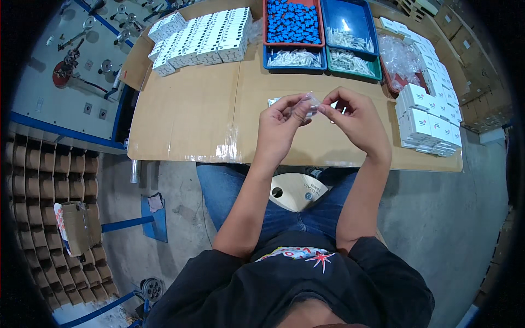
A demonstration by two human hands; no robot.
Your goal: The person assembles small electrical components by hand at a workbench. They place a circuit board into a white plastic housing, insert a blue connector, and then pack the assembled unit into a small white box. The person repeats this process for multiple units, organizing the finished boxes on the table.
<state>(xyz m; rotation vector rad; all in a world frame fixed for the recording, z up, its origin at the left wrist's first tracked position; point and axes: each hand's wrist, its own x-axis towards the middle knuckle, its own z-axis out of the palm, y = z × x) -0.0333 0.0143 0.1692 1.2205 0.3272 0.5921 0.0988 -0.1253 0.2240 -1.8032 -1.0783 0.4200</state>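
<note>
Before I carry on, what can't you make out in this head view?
All in the head view:
- Clear bag: contents too small to tell, partly covered by the left hand and right hand.
- White item on the table: full shape hidden behind the hands.
- Red tray of blue pieces: far end cut off by the upper edge.
- Slim white pieces: too small for exact shape.

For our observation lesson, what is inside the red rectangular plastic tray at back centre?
The tray holds many small blue pieces; anything beneath them is hidden.
</note>
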